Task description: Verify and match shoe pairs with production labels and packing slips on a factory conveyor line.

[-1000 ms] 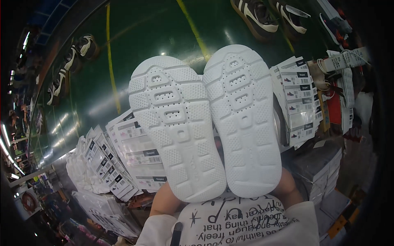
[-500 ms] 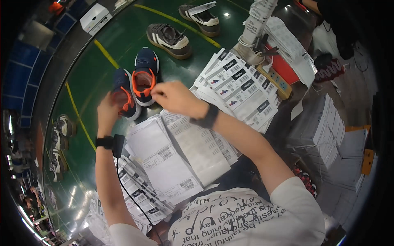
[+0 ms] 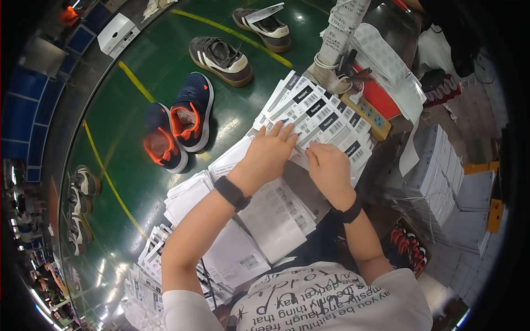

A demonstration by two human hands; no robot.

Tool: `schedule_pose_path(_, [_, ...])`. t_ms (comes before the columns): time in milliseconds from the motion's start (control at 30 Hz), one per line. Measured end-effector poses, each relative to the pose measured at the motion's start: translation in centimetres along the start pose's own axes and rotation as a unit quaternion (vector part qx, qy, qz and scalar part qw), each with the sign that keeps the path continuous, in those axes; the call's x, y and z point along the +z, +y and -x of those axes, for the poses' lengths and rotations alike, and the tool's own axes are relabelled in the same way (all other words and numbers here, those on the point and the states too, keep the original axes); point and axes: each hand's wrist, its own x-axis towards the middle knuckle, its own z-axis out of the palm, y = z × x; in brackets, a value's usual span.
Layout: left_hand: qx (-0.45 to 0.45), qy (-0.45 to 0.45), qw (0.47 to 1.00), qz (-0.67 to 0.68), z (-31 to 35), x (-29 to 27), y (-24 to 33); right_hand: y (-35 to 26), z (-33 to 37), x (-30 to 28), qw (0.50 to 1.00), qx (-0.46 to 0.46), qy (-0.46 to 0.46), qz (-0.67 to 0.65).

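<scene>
My left hand (image 3: pixel 269 153) lies with its fingers stretched out over a spread stack of shoe-box label sheets (image 3: pixel 331 129). Close by on its right, my right hand (image 3: pixel 331 172) has its fingers curled together at the near part of the same stack, pinching what looks like a label sheet. Beyond my left hand, a pair of navy sneakers with orange linings stands on the green table: the right-hand sneaker (image 3: pixel 193 107) and the left-hand sneaker (image 3: pixel 160 140) are side by side, touched by neither hand. Beneath my left forearm lie printed paper sheets (image 3: pixel 270 220).
Grey shoes with white stripes (image 3: pixel 221 58) stand at the back of the green table (image 3: pixel 121 160). More shoes (image 3: pixel 81 209) line its left edge. At right are a power strip (image 3: pixel 367 115), a paper-wrapped post (image 3: pixel 345 27) and stacked white boxes (image 3: pixel 433 165). More labels (image 3: pixel 154 254) lie near left.
Both hands have let go of the navy sneakers and moved right to the label sheets. The left hand has crossed over the papers; the sneakers now stand free on the table.
</scene>
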Motion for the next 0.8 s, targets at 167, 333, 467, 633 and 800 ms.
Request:
schedule_pose_path(167, [-0.052,-0.028,0.995,0.084,0.3,0.6,-0.3,3.2,-2.9,-6.4,0.805,0.247,0.397,-0.365])
schedule_pose_path(333, [-0.058,0.003,0.898,0.436,2.1,-3.4,1.3,-2.5,-2.4,-8.6,0.908,0.118,0.390,-0.095])
schedule_pose_path(467, [-0.212,0.124,0.777,0.580,7.5,-7.9,2.5,-9.3,-3.3,-5.7,0.961,-0.241,-0.005,-0.138])
schedule_pose_path(633, [-0.351,0.208,0.752,0.517,14.8,-10.9,-0.4,-11.7,-10.6,-0.3,0.924,-0.022,-0.146,-0.351])
schedule_pose_path(800, [-0.482,0.239,0.706,0.461,18.2,-10.2,-2.9,-14.7,-18.5,9.0,0.912,-0.031,-0.017,-0.409])
